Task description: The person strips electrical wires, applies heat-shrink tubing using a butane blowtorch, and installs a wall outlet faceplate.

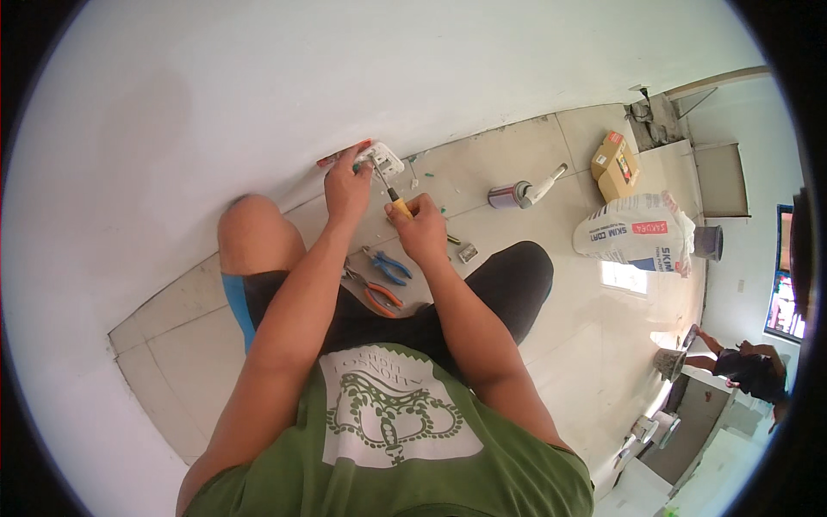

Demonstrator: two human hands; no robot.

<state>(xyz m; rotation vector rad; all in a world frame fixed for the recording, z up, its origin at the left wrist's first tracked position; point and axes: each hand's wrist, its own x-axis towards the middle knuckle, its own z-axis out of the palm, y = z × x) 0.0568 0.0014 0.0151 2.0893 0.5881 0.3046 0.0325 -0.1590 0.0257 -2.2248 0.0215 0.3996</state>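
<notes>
My left hand [347,188] is closed on a white outlet plate [389,158], holding it beside an orange-red box opening [329,159] low in the wall. A screwdriver [399,205] with a yellow handle is gripped in my right hand [419,227]. Its shaft reaches up to the plate, close to my left fingers; the exact contact of the tip is too small to tell. On the floor between my legs lie blue-handled pliers [390,265] and orange-handled pliers [380,298]. A small grey rectangular piece [468,253] rests near my right knee.
Bits of debris [414,183] lie along the wall. To the right stand a tin can [508,196] with a white-handled tool on it, a yellow cardboard box [615,169], a large white sack [633,231] and a grey bucket [708,243]. Another person [751,369] is at the far right.
</notes>
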